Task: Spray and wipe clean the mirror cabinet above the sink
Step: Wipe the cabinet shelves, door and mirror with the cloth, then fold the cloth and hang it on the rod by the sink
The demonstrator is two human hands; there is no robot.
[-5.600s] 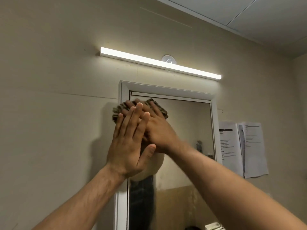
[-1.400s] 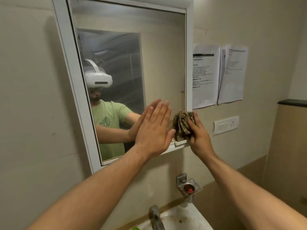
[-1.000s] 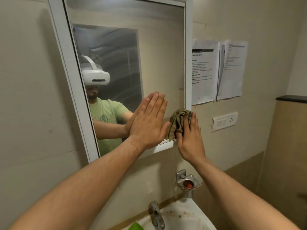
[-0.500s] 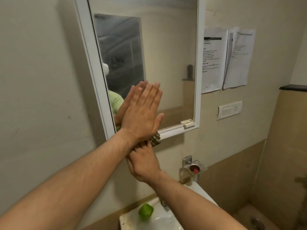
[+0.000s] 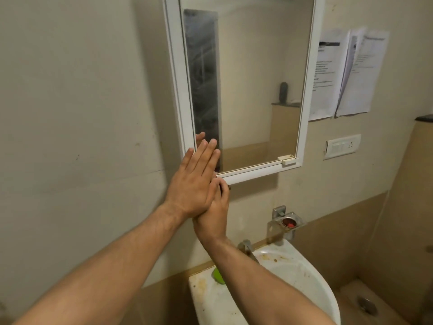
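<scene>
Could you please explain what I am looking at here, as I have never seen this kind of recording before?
There is no machine: a person wears a camera on the head, so this one picture looks out along both bare forearms. The left hand lies flat, fingers together, at the lower left corner of the white-framed mirror cabinet. The right hand is tucked under and behind it, just below the frame; only a dark sliver shows past its fingertips, and I cannot tell what that is. Below stands a stained white ceramic sink with a metal tap and a small green object on its ledge. Printed paper sheets hang on the wall.
</scene>
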